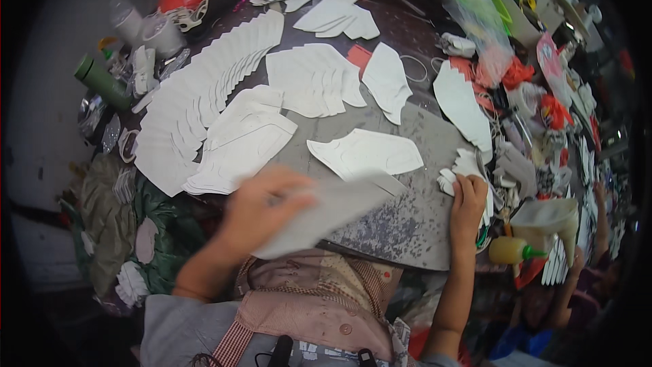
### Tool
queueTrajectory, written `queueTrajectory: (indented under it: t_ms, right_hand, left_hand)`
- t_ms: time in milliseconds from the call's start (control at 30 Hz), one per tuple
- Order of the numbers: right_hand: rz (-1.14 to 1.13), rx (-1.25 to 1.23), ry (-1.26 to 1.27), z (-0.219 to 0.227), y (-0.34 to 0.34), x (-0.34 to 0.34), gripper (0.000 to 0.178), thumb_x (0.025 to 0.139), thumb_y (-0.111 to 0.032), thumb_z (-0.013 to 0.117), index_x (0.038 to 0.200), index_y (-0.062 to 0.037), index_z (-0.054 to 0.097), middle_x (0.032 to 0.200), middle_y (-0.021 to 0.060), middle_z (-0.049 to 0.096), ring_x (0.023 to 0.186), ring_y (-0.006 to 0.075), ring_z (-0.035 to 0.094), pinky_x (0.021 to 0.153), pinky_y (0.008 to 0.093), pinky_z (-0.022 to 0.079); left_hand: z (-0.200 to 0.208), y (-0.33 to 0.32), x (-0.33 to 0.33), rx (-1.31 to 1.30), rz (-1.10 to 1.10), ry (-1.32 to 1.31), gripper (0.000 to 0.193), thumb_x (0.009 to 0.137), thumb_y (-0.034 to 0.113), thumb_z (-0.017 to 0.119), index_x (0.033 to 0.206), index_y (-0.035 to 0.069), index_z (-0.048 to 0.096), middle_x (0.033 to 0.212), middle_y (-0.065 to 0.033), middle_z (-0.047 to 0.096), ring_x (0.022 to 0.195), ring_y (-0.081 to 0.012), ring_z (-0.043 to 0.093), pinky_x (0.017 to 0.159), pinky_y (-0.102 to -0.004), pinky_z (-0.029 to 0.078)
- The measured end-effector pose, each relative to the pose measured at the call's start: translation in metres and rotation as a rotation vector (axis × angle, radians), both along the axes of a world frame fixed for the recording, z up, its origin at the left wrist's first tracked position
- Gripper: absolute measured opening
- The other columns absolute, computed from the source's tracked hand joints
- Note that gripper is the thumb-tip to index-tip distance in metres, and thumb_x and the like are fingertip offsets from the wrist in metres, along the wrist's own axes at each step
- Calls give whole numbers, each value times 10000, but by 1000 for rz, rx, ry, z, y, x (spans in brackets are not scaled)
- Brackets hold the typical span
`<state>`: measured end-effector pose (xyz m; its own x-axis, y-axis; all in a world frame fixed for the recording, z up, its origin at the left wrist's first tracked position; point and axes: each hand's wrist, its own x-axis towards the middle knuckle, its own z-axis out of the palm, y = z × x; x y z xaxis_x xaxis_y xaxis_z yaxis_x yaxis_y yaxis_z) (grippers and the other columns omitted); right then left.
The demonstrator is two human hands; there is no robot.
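My left hand (261, 207), smeared by motion, grips a large pale cut panel (322, 214) that hangs over the table's near edge. Closed fingers of my right hand (470, 197) pinch at a pile of small white cut pieces (468, 163) by the table's right side. Between the hands lies a white panel (367, 153) with curved edges and faint drawn lines, and part of the held panel overlaps its lower side. Farther left, two larger white panels (241, 139) lie over one another. Exactly what my right fingertips hold is partly hidden.
A long fanned row of white panels (204, 88) runs along the left. More panel stacks (316, 78) lie toward the back. A yellow bottle with a green nozzle (508, 250) and a plastic container (543, 221) crowd the right. A green flask (102, 81) stands far left.
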<state>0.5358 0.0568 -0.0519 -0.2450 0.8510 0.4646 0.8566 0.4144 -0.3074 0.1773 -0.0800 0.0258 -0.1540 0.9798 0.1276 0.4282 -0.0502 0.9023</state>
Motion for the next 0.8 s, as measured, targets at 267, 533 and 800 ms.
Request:
queueTrajectory:
  t_ms: [267,533,800]
  right_hand:
    - [76,232,117,32,-19,3,100,911,5,647,1001,33,615,882,117,645,732,238,606,705,327,494]
    - [1,-883,1028,32,-72,-50,157,908,-64,709,1030,24,665,780,26,665,571,55,574,502,186,438]
    - [91,-640,1472,-10,-74,-25,145,975,-114,629,991,16,567,746,103,646,517,144,562,478,245,466]
  left_hand:
    - [-11,20,-109,79,318,740,701,766,191,817,1402,98,538,1424,-197,474,1337,-363,427,1121,-455,347]
    - [-54,81,36,347,-387,640,440,855,263,731,1216,40,612,1367,-167,550,1275,-332,514,1048,-427,412]
    - [-34,48,33,683,-377,828,188,836,138,696,1007,59,683,822,-38,702,675,-157,683,515,-269,483]
